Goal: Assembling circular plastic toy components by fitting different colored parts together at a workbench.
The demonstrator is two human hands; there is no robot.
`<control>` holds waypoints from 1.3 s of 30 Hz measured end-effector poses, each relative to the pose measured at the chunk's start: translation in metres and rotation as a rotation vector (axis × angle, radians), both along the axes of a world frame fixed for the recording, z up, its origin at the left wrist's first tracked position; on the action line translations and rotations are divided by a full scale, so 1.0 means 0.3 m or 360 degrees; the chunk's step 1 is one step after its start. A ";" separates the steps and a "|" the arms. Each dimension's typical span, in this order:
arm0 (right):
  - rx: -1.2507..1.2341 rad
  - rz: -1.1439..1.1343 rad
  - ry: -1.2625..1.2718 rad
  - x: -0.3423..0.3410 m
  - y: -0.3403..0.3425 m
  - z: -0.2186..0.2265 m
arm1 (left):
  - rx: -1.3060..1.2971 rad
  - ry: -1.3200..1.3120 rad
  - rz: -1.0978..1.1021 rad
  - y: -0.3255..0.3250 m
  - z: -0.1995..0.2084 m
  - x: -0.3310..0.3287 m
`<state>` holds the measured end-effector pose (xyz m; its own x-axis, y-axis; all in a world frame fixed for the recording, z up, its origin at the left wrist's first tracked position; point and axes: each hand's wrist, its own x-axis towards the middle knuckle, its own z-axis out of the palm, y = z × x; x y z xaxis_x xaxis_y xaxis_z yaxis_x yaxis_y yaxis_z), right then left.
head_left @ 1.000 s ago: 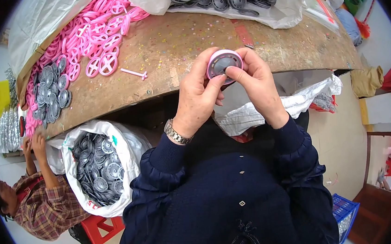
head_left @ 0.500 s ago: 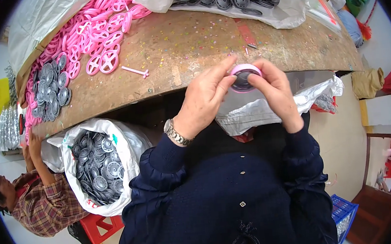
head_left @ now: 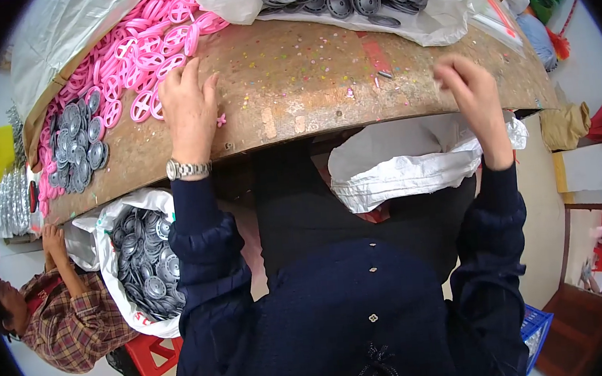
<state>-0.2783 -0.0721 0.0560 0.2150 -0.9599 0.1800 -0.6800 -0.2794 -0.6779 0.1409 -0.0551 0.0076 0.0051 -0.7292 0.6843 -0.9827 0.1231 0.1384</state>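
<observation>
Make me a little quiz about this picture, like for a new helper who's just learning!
1. Which hand is nearer the pile of pink spoked wheels?
2. True or false: the silver wristwatch is on the right wrist.
3. Fill in: the open white sack at the picture's lower left holds many grey ____.

Key:
1. The left hand.
2. False: the silver wristwatch is on the left.
3. Discs.

Workshop, judging by contents: worn wooden worktable (head_left: 271, 94), top scuffed and flecked with coloured specks; pink spoked rings (head_left: 137, 77) piled on it in bulk; matching grey discs (head_left: 154, 287) filling an open white sack (head_left: 111, 285) beside it; second person (head_left: 87, 325), checked shirt, hands near table's edge; blue crate (head_left: 536, 332) at lower right.
</observation>
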 end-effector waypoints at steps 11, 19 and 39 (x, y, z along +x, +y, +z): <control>-0.0468 -0.0405 0.0973 0.142 -0.402 -0.119 | 0.0152 -0.0247 0.0490 -0.221 0.029 0.049; -0.0488 -0.0373 0.0868 0.146 -0.464 -0.174 | 0.0215 -0.0511 0.0536 -0.317 0.012 0.128; 0.0083 -0.0253 -0.0907 0.165 -0.335 -0.102 | -0.0368 0.0886 -0.0895 0.033 0.046 -0.214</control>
